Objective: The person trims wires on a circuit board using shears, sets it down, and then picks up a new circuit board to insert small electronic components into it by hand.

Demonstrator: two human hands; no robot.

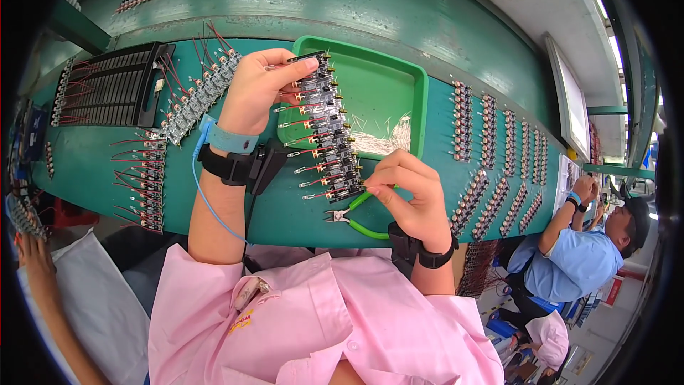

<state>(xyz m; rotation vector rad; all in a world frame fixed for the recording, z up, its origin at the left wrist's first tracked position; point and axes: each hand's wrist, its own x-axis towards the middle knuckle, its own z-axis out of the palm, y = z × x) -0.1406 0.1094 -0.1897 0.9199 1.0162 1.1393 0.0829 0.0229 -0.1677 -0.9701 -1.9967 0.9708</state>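
My left hand (256, 93) grips the upper end of a long strip of small circuit modules (328, 132). The strip slants down toward me; red wires with clear tips stick out along its left side. At its lower right corner, my right hand (410, 196) is closed in a pinch of thumb and forefinger. Whatever sits between those fingertips is too small to make out. Green-handled side cutters (363, 229) lie on the table just below, partly hidden by my right hand. Behind the strip stands a green tray (420, 110) with a heap of thin pale clippings (388, 137).
Wired strips (146, 182) and a black slotted rack (110, 89) lie on the left. Several rows of module strips (488, 135) cover the right side. A blue cord (206, 196) runs from my left wristband. A co-worker in blue (581, 260) works at far right; another person's arm shows far left.
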